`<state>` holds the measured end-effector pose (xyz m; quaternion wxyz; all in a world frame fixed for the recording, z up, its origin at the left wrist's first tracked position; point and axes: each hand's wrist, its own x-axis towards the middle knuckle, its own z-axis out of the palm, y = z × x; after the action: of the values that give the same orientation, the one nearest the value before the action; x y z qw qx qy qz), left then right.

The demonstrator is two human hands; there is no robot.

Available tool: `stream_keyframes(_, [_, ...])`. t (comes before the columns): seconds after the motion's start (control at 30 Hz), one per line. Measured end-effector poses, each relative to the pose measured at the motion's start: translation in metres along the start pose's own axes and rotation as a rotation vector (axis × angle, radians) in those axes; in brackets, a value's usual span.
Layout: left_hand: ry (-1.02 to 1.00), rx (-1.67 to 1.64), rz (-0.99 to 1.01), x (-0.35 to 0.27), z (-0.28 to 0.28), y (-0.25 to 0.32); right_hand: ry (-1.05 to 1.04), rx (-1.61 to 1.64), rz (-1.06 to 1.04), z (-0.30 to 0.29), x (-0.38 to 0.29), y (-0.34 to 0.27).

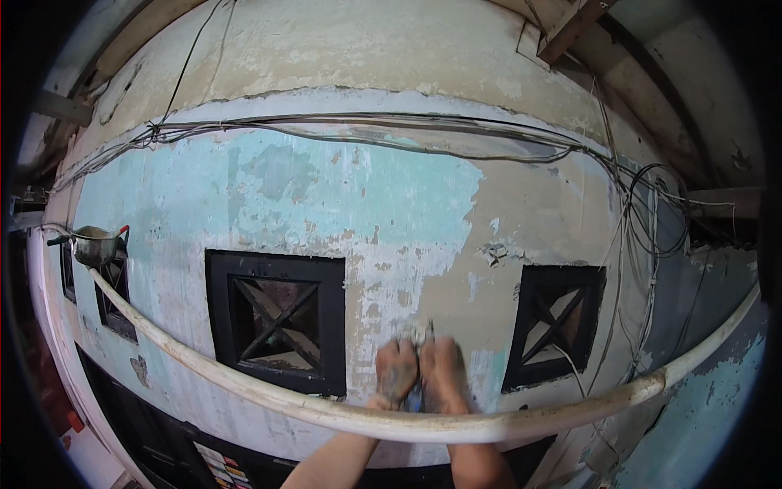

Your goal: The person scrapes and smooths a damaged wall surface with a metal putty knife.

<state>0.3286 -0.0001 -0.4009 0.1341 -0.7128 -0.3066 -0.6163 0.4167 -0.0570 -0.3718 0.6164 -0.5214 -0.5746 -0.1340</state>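
Observation:
Against the wall, side by side, are my left hand point(396, 370) and my right hand point(443, 370), both closed around one scraper-like tool point(415, 398). Part of its blue handle shows between them; its blade is blurred and mostly hidden at the wall surface. Peeling white paint point(388, 293) lies just above and left of the hands, and bare beige plaster point(470, 312) lies to the right. Turquoise paint point(366, 202) covers the wall higher up. My forearms reach past a long pale pipe or pole that crosses in front of the wall.
The pale pole point(281, 403) spans the view below my hands. Dark vent frames flank them, one left point(214, 318) and one right point(519, 330). A metal pot point(95, 244) stands at far left. Bundled cables point(366, 131) run overhead; loose ones point(629, 220) hang at right.

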Motion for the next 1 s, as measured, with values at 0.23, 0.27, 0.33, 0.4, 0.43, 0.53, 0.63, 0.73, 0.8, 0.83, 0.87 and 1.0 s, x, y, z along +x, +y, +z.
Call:
stream_keyframes(0.23, [-0.022,-0.033,-0.079,-0.069,-0.001,-0.006,0.126,0.038,-0.375,0.018,-0.052,0.029])
stream_keyframes(0.27, [-0.035,-0.061,-0.063,-0.067,0.000,-0.007,0.048,0.133,-0.132,0.018,-0.051,0.030])
stream_keyframes(0.33, [-0.018,-0.017,0.010,-0.062,0.001,-0.009,-0.185,0.367,0.335,0.019,-0.050,0.032])
stream_keyframes(0.4, [-0.035,-0.048,-0.027,-0.058,0.001,-0.009,-0.066,0.238,0.069,0.021,-0.048,0.035])
stream_keyframes(0.43, [-0.094,-0.064,-0.061,-0.057,0.001,-0.009,0.075,0.107,-0.198,0.022,-0.047,0.037])
stream_keyframes(0.53, [-0.025,-0.048,-0.007,-0.054,0.001,-0.007,0.002,0.138,-0.096,0.026,-0.044,0.043])
stream_keyframes(0.63, [-0.023,-0.041,0.004,-0.052,0.002,-0.007,-0.098,0.208,0.069,0.029,-0.041,0.048])
stream_keyframes(0.73, [-0.007,-0.006,0.057,-0.050,0.005,-0.010,0.054,0.090,-0.345,0.030,-0.039,0.052])
stream_keyframes(0.8, [-0.012,-0.014,0.052,-0.051,0.005,-0.012,0.000,0.122,-0.165,0.030,-0.040,0.053])
stream_keyframes(0.83, [-0.046,-0.013,0.047,-0.051,0.005,-0.012,-0.063,0.153,0.026,0.030,-0.041,0.053])
stream_keyframes(0.87, [-0.085,-0.016,0.045,-0.052,0.004,-0.011,-0.064,0.153,0.031,0.030,-0.042,0.052])
stream_keyframes(1.0, [-0.006,0.011,0.079,-0.043,0.001,-0.004,-0.027,-0.052,-0.279,0.024,-0.037,0.044])
